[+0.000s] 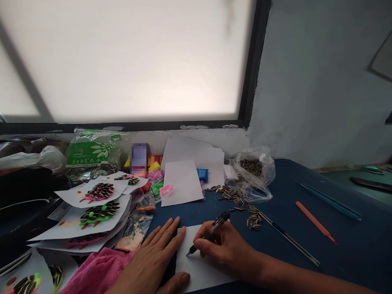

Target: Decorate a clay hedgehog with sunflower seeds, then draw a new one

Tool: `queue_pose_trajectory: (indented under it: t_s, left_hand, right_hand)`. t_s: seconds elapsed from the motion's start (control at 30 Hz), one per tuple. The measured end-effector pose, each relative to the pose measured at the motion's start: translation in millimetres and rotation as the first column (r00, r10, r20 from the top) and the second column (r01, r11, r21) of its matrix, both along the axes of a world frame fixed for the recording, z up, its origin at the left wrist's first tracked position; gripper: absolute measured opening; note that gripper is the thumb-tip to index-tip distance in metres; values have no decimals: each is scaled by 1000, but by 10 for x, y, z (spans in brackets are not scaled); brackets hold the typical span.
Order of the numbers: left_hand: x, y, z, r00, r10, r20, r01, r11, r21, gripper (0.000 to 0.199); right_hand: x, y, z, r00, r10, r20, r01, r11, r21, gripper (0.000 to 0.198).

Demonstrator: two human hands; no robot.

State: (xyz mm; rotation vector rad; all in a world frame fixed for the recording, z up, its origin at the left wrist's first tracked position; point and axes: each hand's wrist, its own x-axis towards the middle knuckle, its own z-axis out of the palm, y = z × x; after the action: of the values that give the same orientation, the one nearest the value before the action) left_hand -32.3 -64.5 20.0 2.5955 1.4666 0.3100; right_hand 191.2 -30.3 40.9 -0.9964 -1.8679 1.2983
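Observation:
A black pen [211,232] is pinched in my right hand [226,247], its tip down at the surface of a white sheet of paper [199,277]. No drawn line can be made out on that sheet. Flat and with fingers stretched out, my left hand [153,261] lies at the sheet's left edge, thumb and fingertips touching it. Beneath the left wrist is a pink cloth [98,269]. Sunflower seeds [235,196] lie loose beyond my right hand, with tweezers [289,237] beside them.
Paper cards [73,222] bearing seed-and-clay hedgehogs are stacked at left. Behind stand blank sheets [182,183], a blue clay packet [202,174], a clear bag of seeds [252,167] and a green seed packet [88,153]. An orange tool [315,222] and blue tweezers [333,203] lie right.

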Motion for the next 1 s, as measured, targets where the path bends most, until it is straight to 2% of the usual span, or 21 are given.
queue_pose_trajectory:
  t_s: [0.27,0.5,0.67,1.0]
  left_hand:
    - [-78,130,-104,997,-66,-39,61,992,-115,75]
    - [-92,101,-146,999,-47,6,47,998,-47,71]
    - [-120,132,-187,997,-78,-6,77,994,-76,73]
    - [-53,110,-16,997,-41,-67,32,991,-133,74]
  right_hand:
    - [13,3,-22,1000,11,-1,-11,1000,-3,20]
    - [12,14,-13,1000,6,-16,-6,1000,1,20]
    - [15,3,16,1000,3,-13,-3,1000,-4,20]
    - [37,12,-37,1000,4,-16,-4,1000,1,19]
